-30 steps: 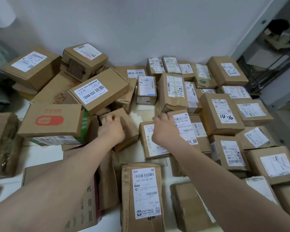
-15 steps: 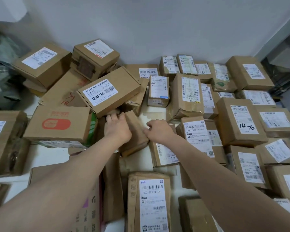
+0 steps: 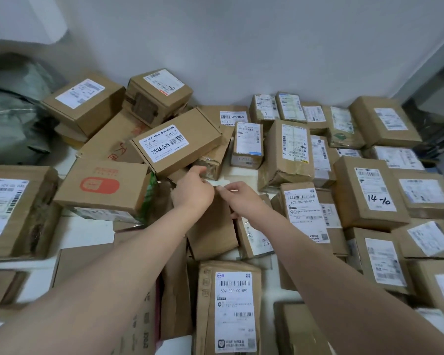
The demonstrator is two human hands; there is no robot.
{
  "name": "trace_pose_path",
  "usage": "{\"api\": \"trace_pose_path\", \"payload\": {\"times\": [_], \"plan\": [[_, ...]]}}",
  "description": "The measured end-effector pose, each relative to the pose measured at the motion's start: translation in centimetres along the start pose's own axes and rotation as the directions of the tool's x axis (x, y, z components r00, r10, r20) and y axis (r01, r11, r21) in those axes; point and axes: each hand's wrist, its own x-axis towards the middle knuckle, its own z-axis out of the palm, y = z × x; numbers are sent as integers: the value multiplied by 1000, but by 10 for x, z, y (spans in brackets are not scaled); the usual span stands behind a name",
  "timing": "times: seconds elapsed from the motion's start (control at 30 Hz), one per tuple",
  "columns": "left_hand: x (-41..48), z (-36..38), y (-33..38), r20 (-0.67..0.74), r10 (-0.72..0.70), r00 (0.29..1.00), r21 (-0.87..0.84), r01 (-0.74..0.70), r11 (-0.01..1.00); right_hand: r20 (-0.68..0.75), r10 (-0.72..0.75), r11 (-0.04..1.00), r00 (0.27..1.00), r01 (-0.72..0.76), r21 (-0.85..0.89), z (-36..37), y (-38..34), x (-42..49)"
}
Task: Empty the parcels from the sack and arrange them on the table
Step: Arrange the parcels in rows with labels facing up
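Overlapping plain parcel [image 3: 213, 228], left hand [image 3: 192, 192] and right hand [image 3: 242, 199] hide their grips

Left hand [image 3: 193, 193] and right hand [image 3: 244, 201] on plain parcel [image 3: 213, 233]

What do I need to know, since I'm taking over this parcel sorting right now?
Left hand: on the top edge of a plain parcel; grip unclear.
Right hand: pinching that parcel's right edge.
Things: labelled parcels cover the table; sack lies far left.
Done: many parcels out, right side in rows.
Left: set this one down, tidy the left pile; sack's contents unseen.
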Motion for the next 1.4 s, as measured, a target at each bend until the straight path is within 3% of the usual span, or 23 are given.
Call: {"api": "trace_pose_path", "payload": {"times": [0.1,0.2,0.27,0.33,0.47,0.6,0.67,0.77,0.87,1.0,1.1,1.2,1.3,1.4], "plan": [[-13,-4,-3,-9,-40,999,11,40,999,106,-11,1000,994,14,-27,-4,11,-8],[-23,-10,-7,47,-171,984,200,158,967,236,-50,997,970,61,-41,-4,20,-16],[-27,-14,-13,81,-227,971,244,201,949,308,-78,983,948,125,-135,-3,26,-25],[-30,-16,-17,104,-221,970,215,195,957,294,-135,949,946,208,-236,-1,30,-33],[-34,-29,-5,-29,-168,985,68,169,983,144,-369,904,918,391,-176,-10,12,-50],[-32,-45,28,-174,-257,951,-163,229,960,-18,-608,782,793,595,-187,-29,-4,-58],[-30,-48,40,-69,-346,936,-383,296,875,-102,-693,713,713,658,-243,-36,-7,-61],[-31,-45,48,260,-350,900,-630,433,645,-81,-752,642,654,699,-315,-42,0,-61],[-26,-34,38,308,-289,907,-675,422,606,-67,-707,687,704,661,-301,-42,10,-56],[-20,-25,24,257,-316,913,-688,403,604,-186,-485,868,854,496,13,-52,14,-56],[-18,-24,26,279,-366,888,-678,452,579,-156,-443,882,883,460,98,-58,16,-50],[-20,-16,31,155,-425,892,-576,431,694,-50,-436,888,899,438,136,-47,11,-43],[-23,-13,26,63,-356,932,-482,341,807,-81,-358,931,930,362,53,-38,6,-32],[-14,-17,14,103,-238,966,-532,256,807,-340,-353,936,872,327,-132,-42,5,-17]]}}
